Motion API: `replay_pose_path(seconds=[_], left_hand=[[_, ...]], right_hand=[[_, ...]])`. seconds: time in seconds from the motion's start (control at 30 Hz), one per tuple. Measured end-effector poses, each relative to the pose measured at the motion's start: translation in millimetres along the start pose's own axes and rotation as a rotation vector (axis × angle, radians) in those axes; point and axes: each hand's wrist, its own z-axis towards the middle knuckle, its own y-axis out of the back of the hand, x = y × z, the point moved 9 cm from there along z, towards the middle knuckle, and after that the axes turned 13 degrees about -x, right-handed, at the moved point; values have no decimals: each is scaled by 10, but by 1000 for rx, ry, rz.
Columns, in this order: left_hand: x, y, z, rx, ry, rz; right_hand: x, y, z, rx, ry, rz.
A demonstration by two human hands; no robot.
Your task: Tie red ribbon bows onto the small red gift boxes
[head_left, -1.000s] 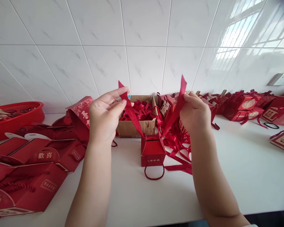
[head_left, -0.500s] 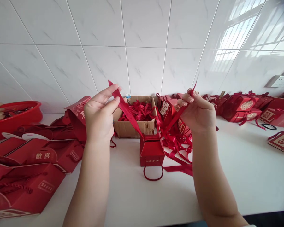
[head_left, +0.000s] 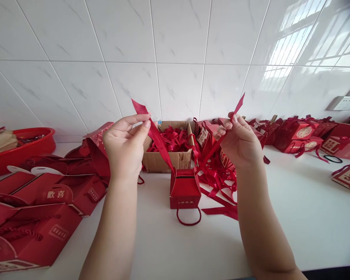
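A small red gift box (head_left: 185,191) stands on the white table between my forearms, a cord handle looping from its front. From its top a red ribbon (head_left: 161,148) runs up on both sides. My left hand (head_left: 125,142) pinches the left end between thumb and fingers, its tip sticking out above. My right hand (head_left: 240,138) pinches the right end the same way, raised to about equal height. Both lengths look drawn fairly straight, forming a V over the box. The ribbon's path at the box top is too small to make out.
Behind the gift box stands a cardboard carton (head_left: 167,161) full of red ribbon. Loose ribbons (head_left: 218,184) lie to its right. Larger red boxes (head_left: 58,194) and a red basin (head_left: 43,140) fill the left. Finished-looking boxes (head_left: 297,134) line the tiled wall at right.
My right hand has shifted slightly left, and more ribbon tip now shows above its fingers. The gift box has moved slightly left in view. Both hands keep their pinch on the ribbon.
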Motion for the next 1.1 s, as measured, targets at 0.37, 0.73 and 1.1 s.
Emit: replay_pose_path(seconds=[0.37,0.73,1.1], left_hand=[[-156,-110,-147,128,13,139],[-138,-353,-297,379,3,116],[-233,-280,-302,259,-103,169]], right_hand=[[169,-62,-165,-101,167,-154],[162,-89,-203,-153,267,-208],[269,-74,-239,-194,356,-246]])
